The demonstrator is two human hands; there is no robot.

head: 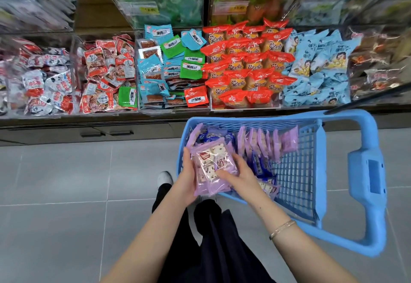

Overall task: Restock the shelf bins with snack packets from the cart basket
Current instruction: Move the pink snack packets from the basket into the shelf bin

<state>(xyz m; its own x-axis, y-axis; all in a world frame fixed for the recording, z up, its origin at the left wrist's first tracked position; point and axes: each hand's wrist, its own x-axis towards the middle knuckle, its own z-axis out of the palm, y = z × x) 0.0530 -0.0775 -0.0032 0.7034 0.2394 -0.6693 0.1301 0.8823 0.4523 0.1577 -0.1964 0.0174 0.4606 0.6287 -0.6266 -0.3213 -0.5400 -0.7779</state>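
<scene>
**A:** Head view first: what have the hands got?

**B:** Both are on one stack of purple packets (213, 167), lifted just above the near corner of the basket (295, 171). The left hand (189, 178) cups the stack's left edge from below; the right hand (235, 171) lies across its lower right, fingers spread on top. Neither is clenched; both are grasping the stack.

**A:** What could go wrong?

**B:** The wrappers look slick and there seem to be several in the pile. If the right hand lets go to reach, I'd expect the top ones to slide off, either back into the basket or onto the floor (66, 182) by the shoe (165, 178).

**A:** And farther out?

**B:** More purple packets stand on edge along the basket's far side, with blue packets (260, 164) beneath the right wrist. Those could snag if the stack drags low.

**A:** The bins?

**B:** Well apart, across the basket. The teal-and-green bin (171, 66), the orange bin (246, 64) and the pale-blue bin (318, 66) are all heaped near their rims, so anything dropped on top may spill over the front. I can't see a bin holding purple packets; the right-hand bins are blurred.

**A:** Anything in the way?

**B:** The basket itself, standing between the person and the shelf, and its handle (367, 171) at the right.
</scene>
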